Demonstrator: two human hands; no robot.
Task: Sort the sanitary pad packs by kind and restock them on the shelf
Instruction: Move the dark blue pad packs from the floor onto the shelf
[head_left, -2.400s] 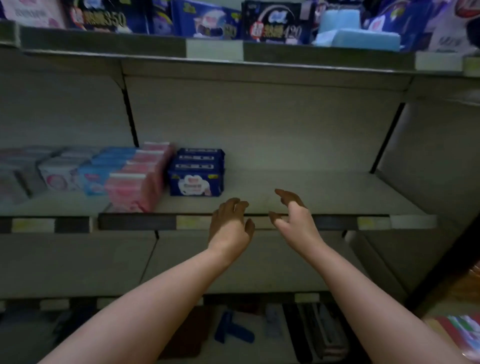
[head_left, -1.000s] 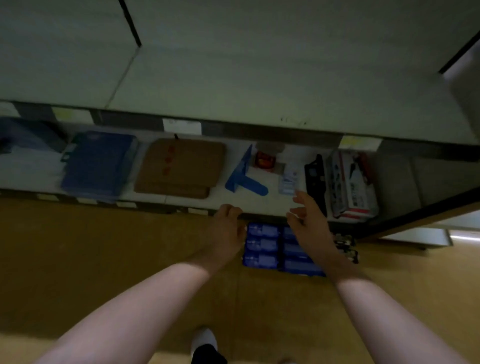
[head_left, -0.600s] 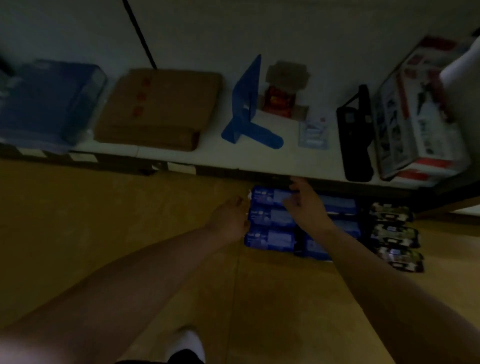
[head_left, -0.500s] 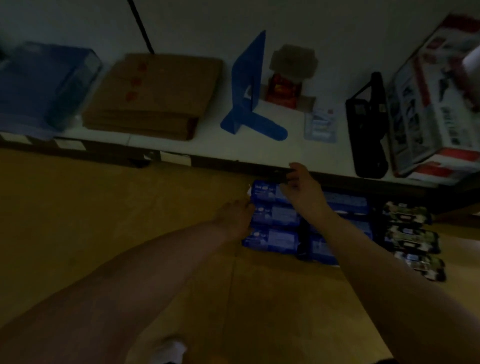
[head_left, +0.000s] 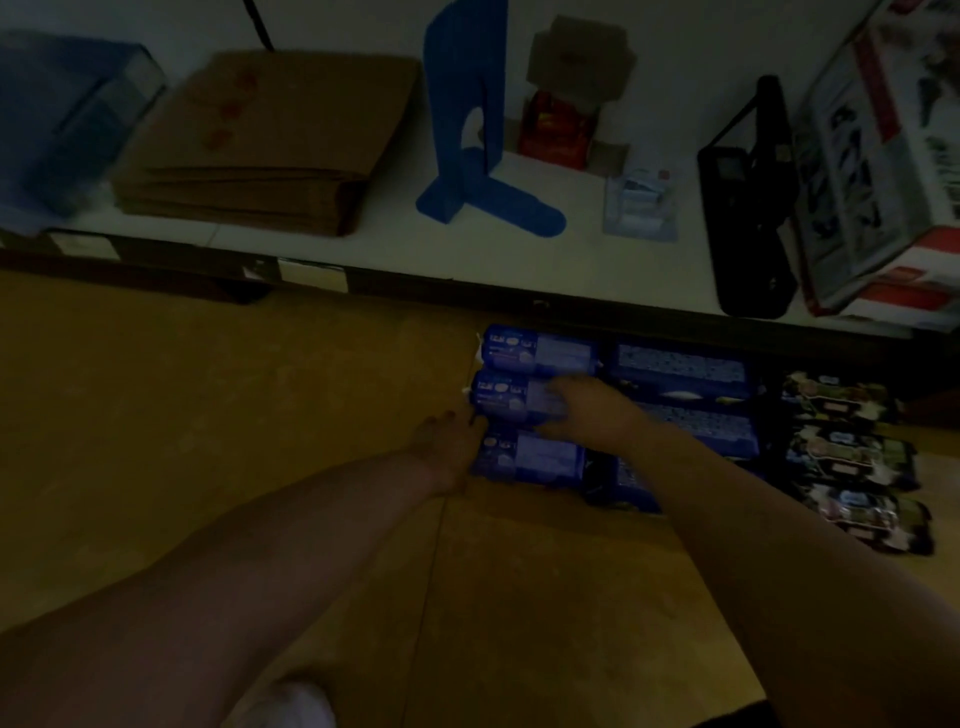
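Change: the view drops from the half-stocked upper shelf to the floor, and both arms come down with it, empty, to the stock waiting there
Blue packs (head_left: 537, 353): three in a column on the floor, just in front of the bottom shelf (head_left: 374, 244), with darker blue packs (head_left: 680, 366) touching them on the right
Right grip (head_left: 587, 410): moved from the far pack to the middle pack (head_left: 506, 402), palm and fingers laid over its top; in this dim light I cannot tell whether the fingers curl round it
Left grip (head_left: 452, 447): fingers fairly straight, tips touching the left end of the column, holding nothing
Meaning for the task: a fresh pick-up of one kind looks to be starting; nothing is lifted yet, so every pack here is still to be shelved
Other kind: black packs (head_left: 841, 452) lie further right, untouched
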